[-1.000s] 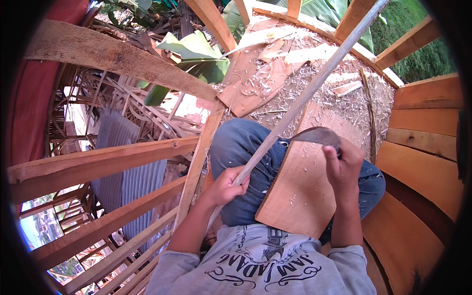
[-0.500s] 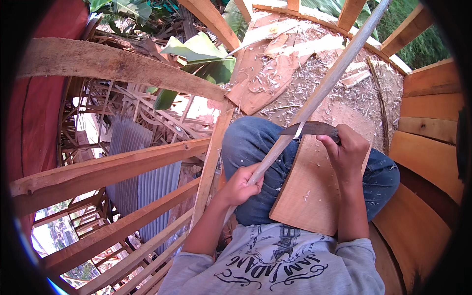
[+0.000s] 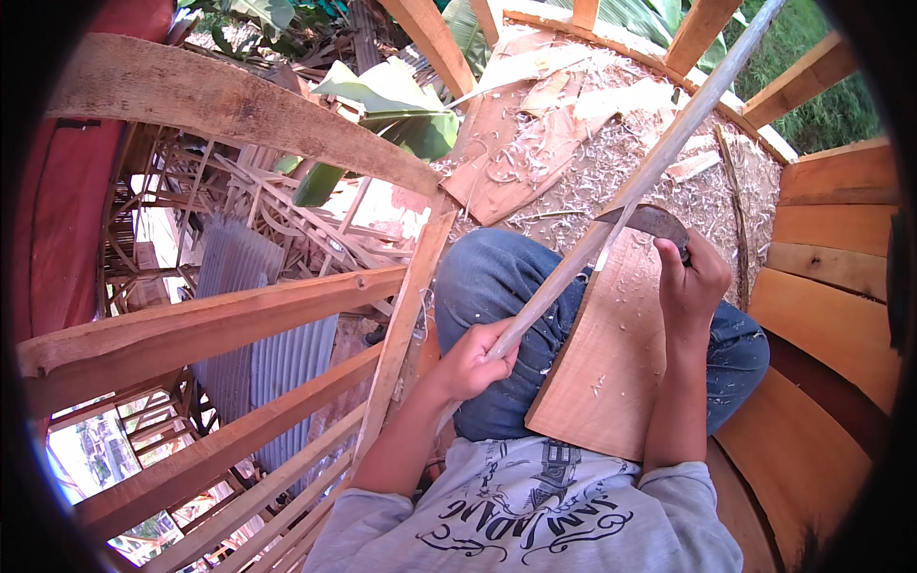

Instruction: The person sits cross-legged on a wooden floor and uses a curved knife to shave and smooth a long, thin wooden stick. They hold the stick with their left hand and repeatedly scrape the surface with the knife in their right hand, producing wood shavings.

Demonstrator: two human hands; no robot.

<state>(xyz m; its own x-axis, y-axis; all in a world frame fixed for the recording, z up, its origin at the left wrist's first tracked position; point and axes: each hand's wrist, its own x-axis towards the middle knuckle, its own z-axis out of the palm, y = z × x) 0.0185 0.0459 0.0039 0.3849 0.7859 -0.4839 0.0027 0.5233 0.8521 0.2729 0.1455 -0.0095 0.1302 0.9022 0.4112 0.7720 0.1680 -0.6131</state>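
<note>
A long, pale wooden pole (image 3: 659, 158) runs slantwise from my lap to the far upper right. My left hand (image 3: 478, 361) is closed round its near part, beside my left knee. In my right hand (image 3: 694, 272) is a knife (image 3: 654, 222) with a dark, curved blade; its handle is mostly hidden by my fingers. The blade lies across the pole, its tip just past the pole's left side. A thin pale shaving (image 3: 604, 250) hangs at the pole just below the blade. Across my lap rests a flat wooden board (image 3: 611, 372), under my right forearm.
Wooden rails (image 3: 220, 306) fence the left side, with corrugated sheets (image 3: 296, 382) lying below them. Plank walling (image 3: 831, 315) rises close on the right. Curled shavings and loose boards (image 3: 521, 172) cover the floor ahead. A large green leaf (image 3: 392, 105) leans in at the far left.
My right hand and the knife have moved away from me along the pole, slightly right. The left hand keeps its grip, and the view has shifted a little.
</note>
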